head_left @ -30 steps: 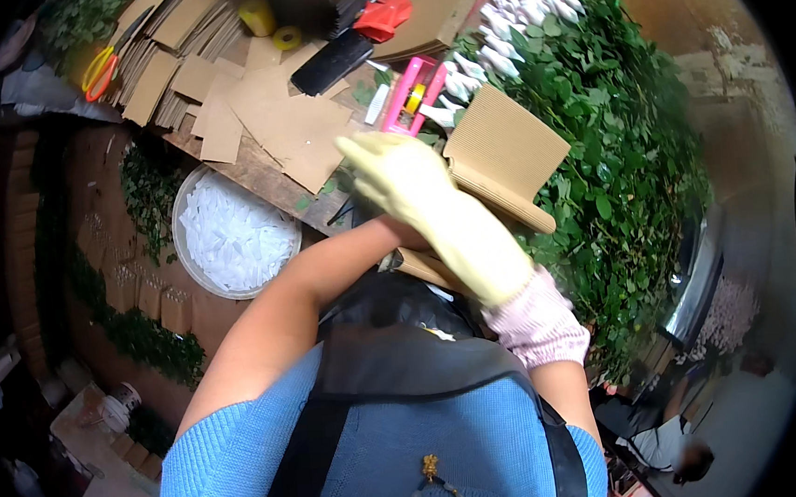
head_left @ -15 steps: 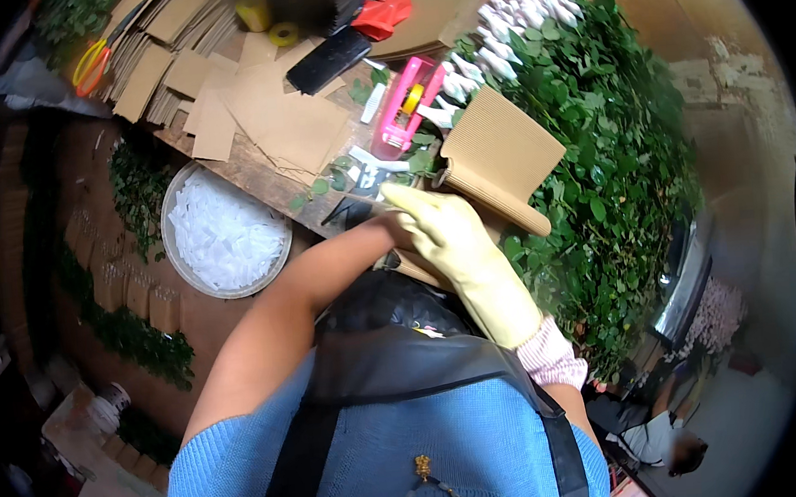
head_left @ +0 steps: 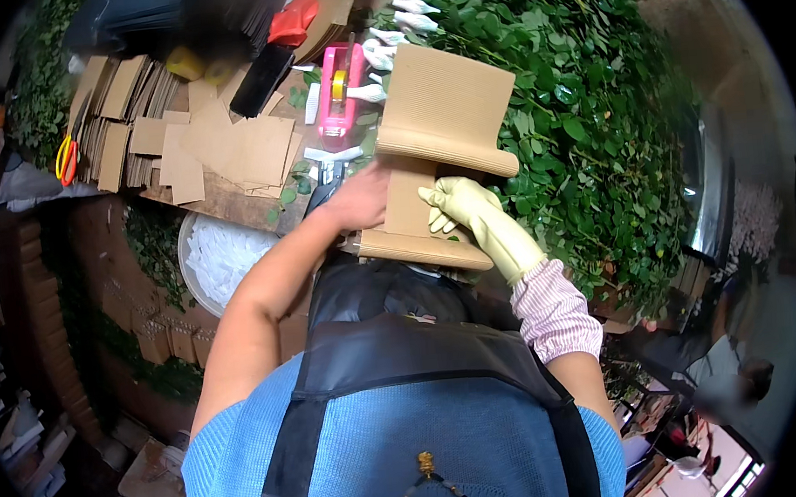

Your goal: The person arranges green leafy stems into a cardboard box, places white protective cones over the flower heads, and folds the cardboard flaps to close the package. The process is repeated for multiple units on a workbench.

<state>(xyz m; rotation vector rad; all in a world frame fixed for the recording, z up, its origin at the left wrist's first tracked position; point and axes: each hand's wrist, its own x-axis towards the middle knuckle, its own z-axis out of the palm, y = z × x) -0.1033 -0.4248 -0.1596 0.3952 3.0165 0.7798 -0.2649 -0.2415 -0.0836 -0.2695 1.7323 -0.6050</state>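
From far away, I look down on two hands at the brown ridged cardboard (head_left: 447,100), which sits right in front of the person, between the black apron (head_left: 425,349) and the big pile of green leaves (head_left: 567,132). Its top part spreads out wide, its middle has a rounded roll, and its bottom edge curls too. The bare left hand (head_left: 358,199) is at the left side of the cardboard. I can't see its fingertips, so I can't tell if they pinch it or just touch it. The right hand (head_left: 463,204) wears a pale yellow glove and is over the flat part between the two curls. Its fingers are bent and close together, with one pointing left, but I can't tell if they hold anything. Just past the left hand I see a pink tape holder (head_left: 339,113) with yellow tape, and a black phone (head_left: 260,79) near that. A round tub (head_left: 187,270) of white strips (head_left: 230,252) is lower on the left. Orange and yellow scissors (head_left: 67,160) are far off to the left, beside stacked cardboard pieces (head_left: 118,140).
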